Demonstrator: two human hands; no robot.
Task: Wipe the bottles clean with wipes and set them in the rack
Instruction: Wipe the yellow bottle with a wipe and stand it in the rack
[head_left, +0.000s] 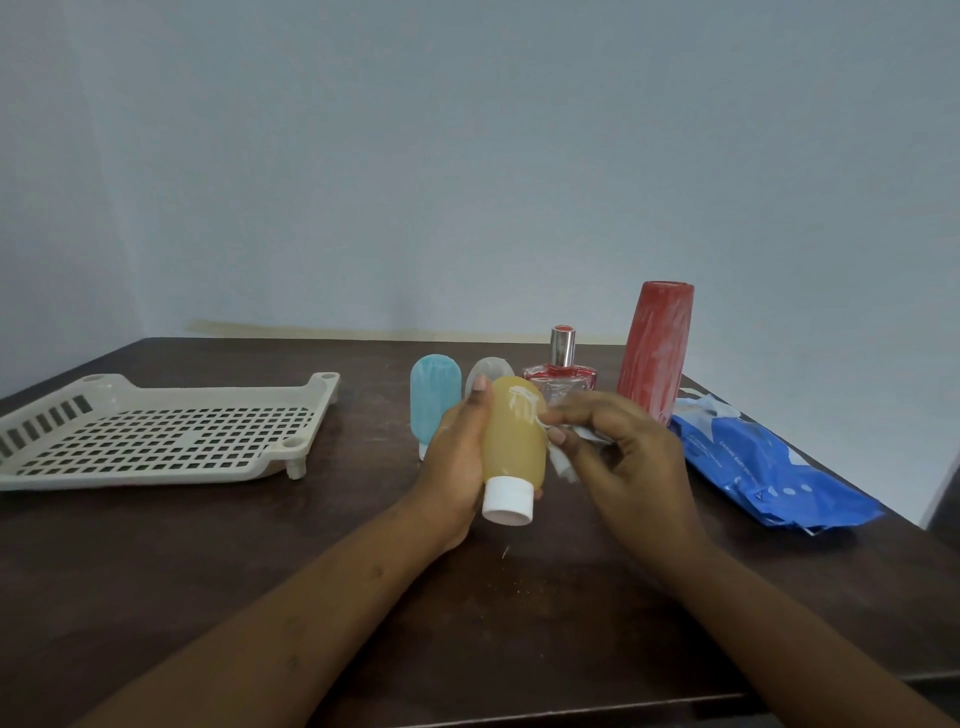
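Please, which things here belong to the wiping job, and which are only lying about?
Belong to the job: yellow bottle in left hand; wipe in right hand; blue bottle; pale bottle; perfume bottle; red bottle; wipes pack; rack.
Only lying about: crumbs on the table.

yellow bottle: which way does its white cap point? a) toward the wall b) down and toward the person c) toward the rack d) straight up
b: the left hand grips the yellow bottle with its white cap at the low, near end, toward the person, while the right hand pinches a wipe beside it.
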